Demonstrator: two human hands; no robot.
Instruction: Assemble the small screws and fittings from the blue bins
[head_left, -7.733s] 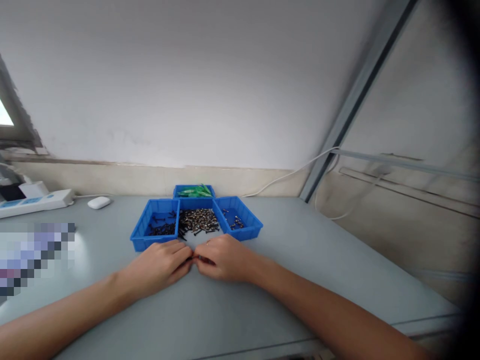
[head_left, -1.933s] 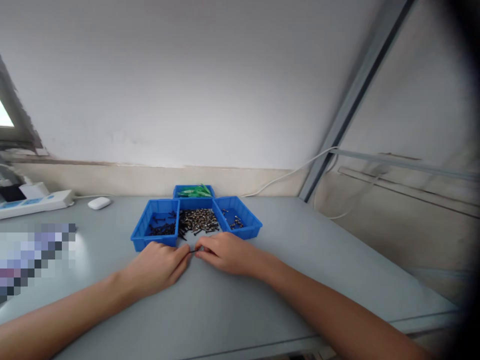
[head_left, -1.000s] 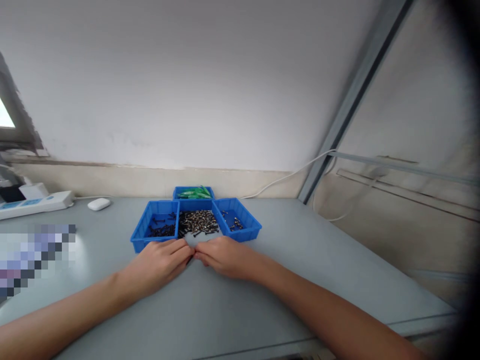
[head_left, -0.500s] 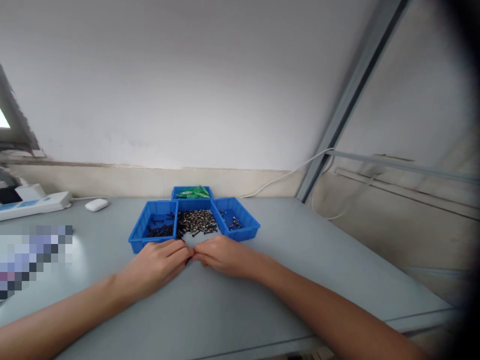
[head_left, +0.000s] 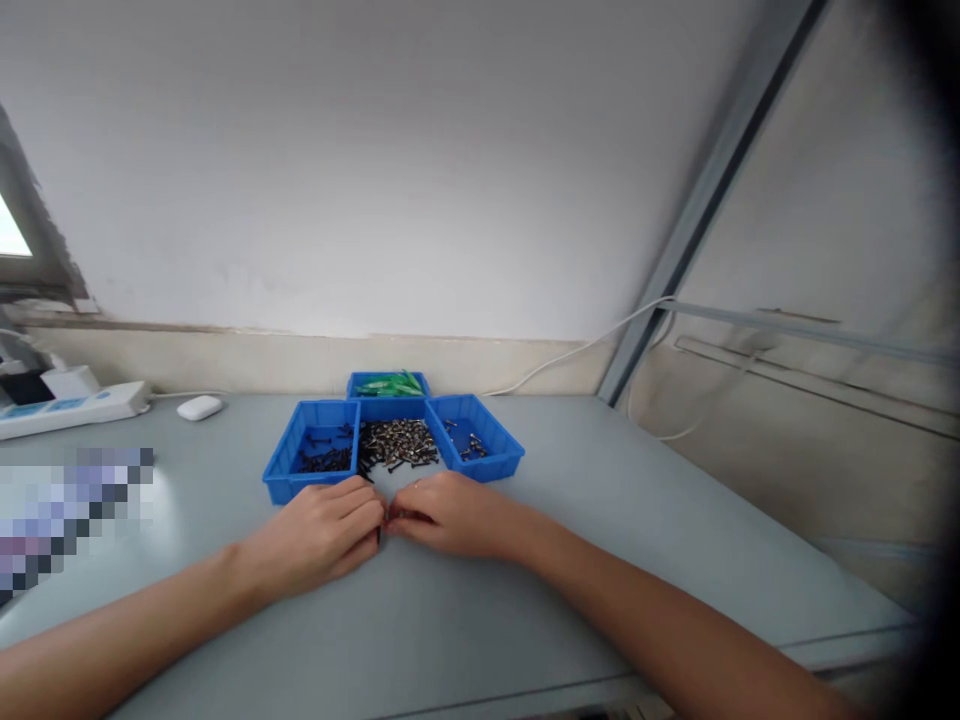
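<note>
My left hand [head_left: 330,525] and my right hand [head_left: 454,515] meet at the fingertips low over the table, just in front of the blue bins. The left fingers are closed, and a small black piece [head_left: 379,535] shows at their tips. Thumb and forefinger of the right hand are pinched right beside it; whatever they hold is hidden. Beyond the hands lies a pile of small black and brass-coloured screws [head_left: 397,442]. The left blue bin [head_left: 279,475] contains black screws, and the right blue bin [head_left: 499,465] has a few brass-coloured pieces.
Behind the pile, another blue bin [head_left: 352,383] holds green packets [head_left: 394,384]. A white case [head_left: 199,407] and a power strip [head_left: 112,402] lie at left, near a blurred-out object [head_left: 75,500]. A white cable [head_left: 555,360] runs along the wall to a metal post [head_left: 667,260].
The view has shifted slightly. My right hand's fingers have parted a little from the left fingertips and opened slightly around the pinch. The bins stay put.
</note>
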